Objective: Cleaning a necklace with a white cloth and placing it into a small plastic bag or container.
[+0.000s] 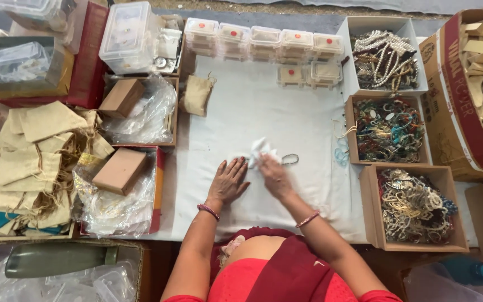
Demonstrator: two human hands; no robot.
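We find the left hand (227,182) lying flat on the white cloth (252,123) that covers the counter, palm down, fingers (236,165) spread and holding nothing. The right hand (274,176) is just beside it, fingers pinching a crumpled white tissue (261,150) that sits on the cloth near its middle. A small bracelet (289,159) lies on the cloth touching or just beside the right fingertips; we cannot tell which. Each wrist carries a bangle.

To the right we note three open boxes in a column: the top box (347,56) holds pearl strings, the middle box (350,131) coloured bracelets, the bottom box (367,207) mixed beaded pieces. A large carton (448,100) of wooden blocks stands beside them. Along the far edge runs a row of small clear cases (264,40) with red dots. A small cloth pouch (198,95) lies at the cloth's far left corner. On the left, a stack of pouches (34,151) and two brown boxes (119,170) resting on plastic bags.
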